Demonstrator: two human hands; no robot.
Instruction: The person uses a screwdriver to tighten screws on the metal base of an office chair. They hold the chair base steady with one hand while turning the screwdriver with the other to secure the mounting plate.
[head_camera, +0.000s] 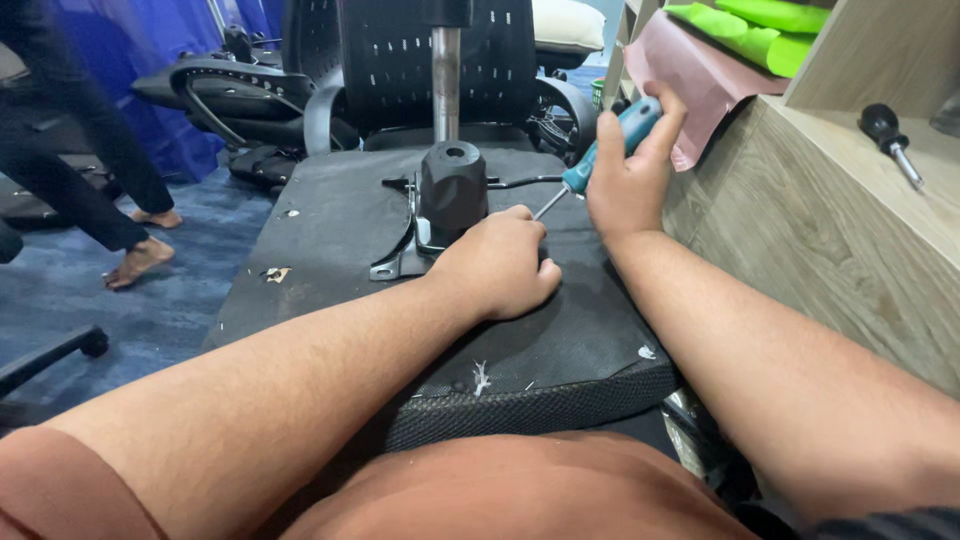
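Observation:
An upturned black office chair seat (330, 250) lies in front of me, underside up. A black mechanism block (453, 185) with a metal post (446, 75) rising from it sits on a metal mounting plate (395, 265). My left hand (497, 265) rests on the plate's right side, fingers curled against it. My right hand (625, 180) grips a teal-handled screwdriver (605, 150), tilted, its tip pointing down-left to just beside my left hand's fingers.
A wooden counter (820, 230) stands at the right with a black-handled screwdriver (890, 135) on top. Pink sheet (690, 80) and green items (760, 35) lie behind. Black chair parts (250, 95) sit at the back. Another person's bare feet (140, 255) stand on blue carpet, left.

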